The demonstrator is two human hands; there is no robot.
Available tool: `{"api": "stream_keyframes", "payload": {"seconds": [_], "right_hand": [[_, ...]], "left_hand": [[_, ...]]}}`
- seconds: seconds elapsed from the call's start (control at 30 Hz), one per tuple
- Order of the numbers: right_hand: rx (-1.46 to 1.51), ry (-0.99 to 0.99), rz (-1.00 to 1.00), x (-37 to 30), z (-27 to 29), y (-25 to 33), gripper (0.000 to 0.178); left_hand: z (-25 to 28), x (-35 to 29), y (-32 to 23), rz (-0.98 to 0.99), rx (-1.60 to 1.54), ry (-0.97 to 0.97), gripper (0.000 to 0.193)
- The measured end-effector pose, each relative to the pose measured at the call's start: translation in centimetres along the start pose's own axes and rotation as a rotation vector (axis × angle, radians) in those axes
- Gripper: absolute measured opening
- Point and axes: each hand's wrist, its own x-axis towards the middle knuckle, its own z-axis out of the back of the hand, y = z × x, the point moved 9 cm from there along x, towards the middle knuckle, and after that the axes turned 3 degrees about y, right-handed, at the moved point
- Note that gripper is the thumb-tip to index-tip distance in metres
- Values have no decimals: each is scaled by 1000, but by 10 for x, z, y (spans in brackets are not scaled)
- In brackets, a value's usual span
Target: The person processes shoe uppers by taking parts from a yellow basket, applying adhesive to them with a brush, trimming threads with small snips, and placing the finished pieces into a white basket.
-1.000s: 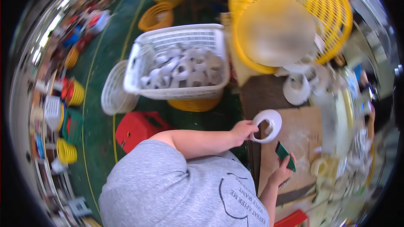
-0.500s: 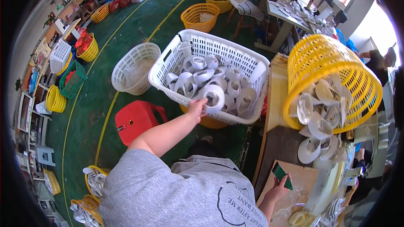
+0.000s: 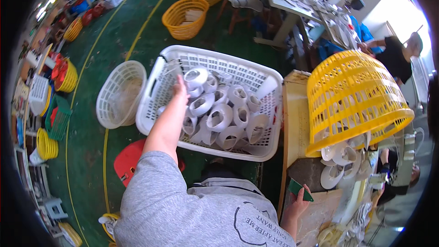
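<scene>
My left hand [image 3: 180, 92] reaches into a large white slatted basket [image 3: 258, 154], near its left end. Its fingers point away from me and look stretched out, with nothing plainly gripped. Right beside it, on top of the pile, lies a glossy white curved piece [image 3: 195, 76] with an oval opening. Several similar white ring-like pieces [image 3: 219, 117] are heaped in the basket. At the lower right, my right hand [image 3: 298, 206] grips a dark green flat piece [image 3: 299, 189] above a brown board [image 3: 322, 203] on the workbench.
A yellow basket [image 3: 356, 80] lies tipped on the bench, white pieces [image 3: 336, 167] spilling from its mouth. An oval white basket [image 3: 103, 103] and red stool [image 3: 125, 160] stand at left. More yellow baskets [image 3: 183, 32] stand farther off. Another person [image 3: 398, 55] is at the far right.
My left hand has moved away and left, from the near rim to the basket's left end, and no longer grips the white piece. My view has shifted right. The right hand still holds the green piece.
</scene>
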Motion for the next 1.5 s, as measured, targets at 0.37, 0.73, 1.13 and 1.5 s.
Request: {"api": "stream_keyframes", "payload": {"seconds": [0.37, 0.73, 1.13, 1.5], "right_hand": [[59, -288, -12, -4, 30, 3, 22], [199, -611, 3, -90, 109, -44, 24], [115, -658, 100, -110, 189, -25, 16], [-953, -51, 988, -40, 34, 199, 33]], "left_hand": [[-170, -270, 54, -539, 280, 1027, 29], [-251, -633, 67, -1775, 753, 1606, 72], [-311, -645, -21, -1399, 619, 1192, 24], [-222, -633, 60, 585, -51, 1843, 39]]}}
